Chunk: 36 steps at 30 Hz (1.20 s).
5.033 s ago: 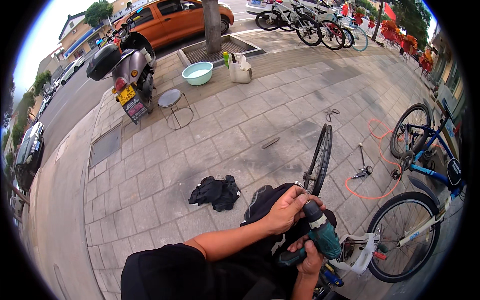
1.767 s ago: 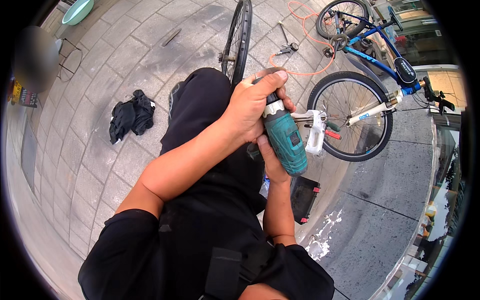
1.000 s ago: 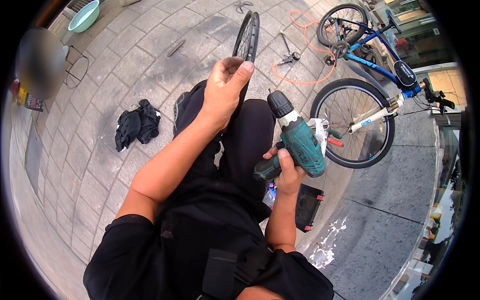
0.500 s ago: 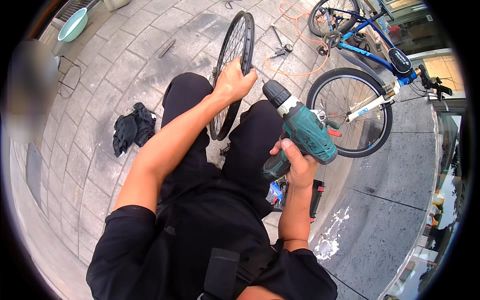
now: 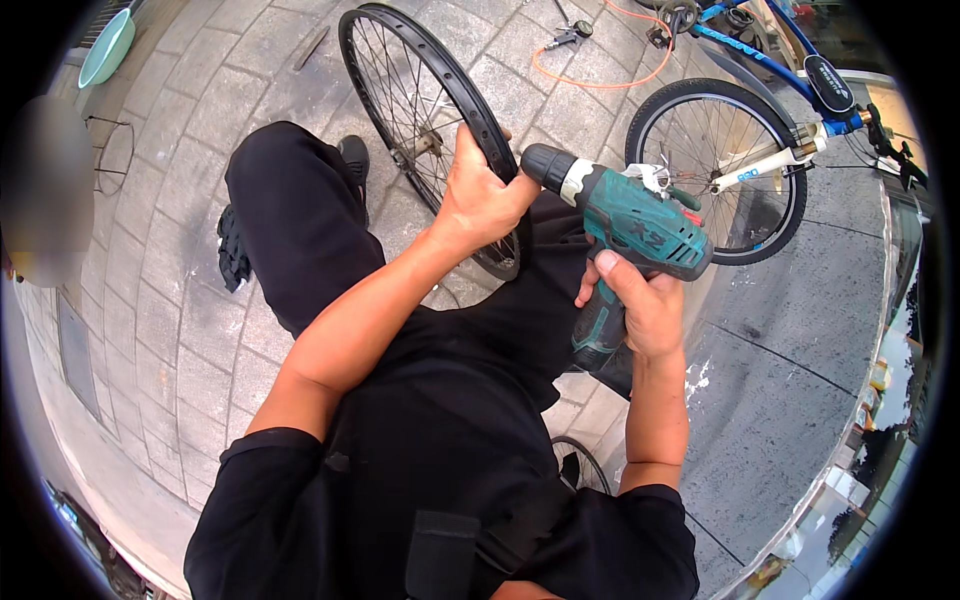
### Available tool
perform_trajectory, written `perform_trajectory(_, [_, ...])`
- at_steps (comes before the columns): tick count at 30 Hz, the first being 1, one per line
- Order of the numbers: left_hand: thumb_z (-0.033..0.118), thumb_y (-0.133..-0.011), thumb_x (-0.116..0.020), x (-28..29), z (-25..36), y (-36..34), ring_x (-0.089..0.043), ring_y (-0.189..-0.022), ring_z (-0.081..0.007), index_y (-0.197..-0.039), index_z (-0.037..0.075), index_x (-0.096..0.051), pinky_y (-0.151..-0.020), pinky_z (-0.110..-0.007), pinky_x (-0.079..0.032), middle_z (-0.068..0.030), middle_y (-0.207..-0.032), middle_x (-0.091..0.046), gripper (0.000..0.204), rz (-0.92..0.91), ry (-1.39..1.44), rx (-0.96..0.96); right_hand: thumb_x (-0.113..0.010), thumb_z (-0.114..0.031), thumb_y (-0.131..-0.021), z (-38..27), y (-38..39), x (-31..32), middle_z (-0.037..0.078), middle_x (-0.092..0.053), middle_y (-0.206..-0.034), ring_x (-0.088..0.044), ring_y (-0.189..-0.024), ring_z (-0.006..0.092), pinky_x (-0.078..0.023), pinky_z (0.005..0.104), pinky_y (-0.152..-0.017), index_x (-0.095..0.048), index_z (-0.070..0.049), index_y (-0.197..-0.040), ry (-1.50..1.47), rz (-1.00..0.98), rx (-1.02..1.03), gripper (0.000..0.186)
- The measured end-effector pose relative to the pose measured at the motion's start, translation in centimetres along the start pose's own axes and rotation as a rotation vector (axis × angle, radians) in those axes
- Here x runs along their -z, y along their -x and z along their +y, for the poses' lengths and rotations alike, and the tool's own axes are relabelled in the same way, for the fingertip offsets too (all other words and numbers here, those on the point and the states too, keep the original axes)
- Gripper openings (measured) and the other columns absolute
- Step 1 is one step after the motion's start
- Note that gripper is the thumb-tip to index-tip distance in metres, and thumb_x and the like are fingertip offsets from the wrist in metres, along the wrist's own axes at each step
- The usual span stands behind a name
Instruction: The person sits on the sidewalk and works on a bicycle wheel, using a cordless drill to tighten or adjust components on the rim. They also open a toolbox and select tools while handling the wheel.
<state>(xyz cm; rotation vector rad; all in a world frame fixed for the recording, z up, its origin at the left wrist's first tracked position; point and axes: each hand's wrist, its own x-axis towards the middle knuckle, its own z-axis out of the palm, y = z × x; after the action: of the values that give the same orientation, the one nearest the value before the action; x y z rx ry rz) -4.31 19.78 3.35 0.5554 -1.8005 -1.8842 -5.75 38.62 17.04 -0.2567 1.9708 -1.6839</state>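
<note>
nearest, your black shirt (image 5: 400, 440) fills the lower middle, and below your right forearm part of a small dark hoop (image 5: 598, 468) shows on the paving. your two hands are apart, each closed on its own thing. your right hand (image 5: 645, 300) is wrapped round the grip of a teal and black cordless drill (image 5: 650, 222), which is in front of you, over your right thigh; your thumb lies along the near side. its black chuck points up and to the left, at the wheel's rim and just beside your left thumb; you cannot tell from here whether the chuck touches either.

your left hand (image 5: 480, 200) is clamped on the rim of a tyreless black wheel (image 5: 450, 75), which stands tilted between your legs, its hub and spokes facing left. your left knee (image 5: 285, 190) is bent outward, with a dark shoe (image 5: 353, 160) past it, and a crumpled black cloth (image 5: 232, 250) lies beyond that leg.

off to the right is a bicycle (image 5: 775, 165) with a blue frame and white fork, and a red-handled tool (image 5: 692, 216) shows near its tyre. farther out, an orange hose (image 5: 600, 85) curls on the paving by a gauge (image 5: 583, 30); a thin dark strip (image 5: 312, 48) lies left of the wheel, and a pale teal basin (image 5: 107, 48) sits at the upper left.
</note>
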Motion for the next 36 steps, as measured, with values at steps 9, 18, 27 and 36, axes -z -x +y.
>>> perform_trajectory(9, [0.016, -0.074, -0.088, 1.1, -0.2, -0.7, -0.058, -0.078, -0.0112, -0.117, 0.002, -0.048, -0.07, -0.03, -0.052, -0.0018, -0.089, -0.058, 0.06, -0.022, 0.084, 0.035, -0.069, -0.008, -0.092, -2.7, -0.9, -0.7, 0.01, -0.067, -0.092, -0.066, -0.067, 0.0182, -0.057, 0.0338, -0.059, -0.063, 0.004, -0.116, 0.074, -0.127, -0.078, 0.027])
perform_trajectory(18, [0.002, -0.079, -0.079, 1.4, -0.2, -0.8, -0.057, -0.076, -0.0067, -0.117, 0.005, -0.047, -0.067, -0.026, -0.049, 0.0009, -0.091, -0.059, 0.05, -0.054, 0.135, 0.021, -0.07, -0.01, -0.092, -2.6, -2.3, 0.1, 0.005, -0.069, -0.084, -0.063, -0.064, 0.0117, -0.055, 0.0303, -0.059, -0.069, 0.001, -0.104, 0.063, -0.139, -0.123, 0.016])
perform_trajectory(27, [0.002, -0.078, -0.077, 1.9, 0.2, -1.5, -0.058, -0.08, -0.0082, -0.111, 0.005, -0.051, -0.07, -0.027, -0.05, 0.0003, -0.093, -0.06, 0.041, -0.082, 0.113, 0.024, -0.072, -0.013, -0.09, -4.1, -3.6, -0.1, 0.005, -0.066, -0.076, -0.064, -0.061, 0.0147, -0.055, 0.0315, -0.057, -0.068, 0.0, -0.097, 0.057, -0.158, -0.188, 0.015])
perform_trajectory(36, [0.004, -0.077, -0.077, 0.7, 0.5, -1.7, -0.059, -0.082, -0.0093, -0.111, 0.004, -0.052, -0.075, -0.029, -0.051, -0.0011, -0.094, -0.062, 0.043, -0.104, 0.15, 0.041, -0.073, -0.011, -0.09, -6.1, -4.6, 0.2, 0.005, -0.065, -0.076, -0.064, -0.062, 0.0146, -0.055, 0.0317, -0.057, -0.067, 0.0, -0.101, 0.198, -0.174, -0.193, 0.017])
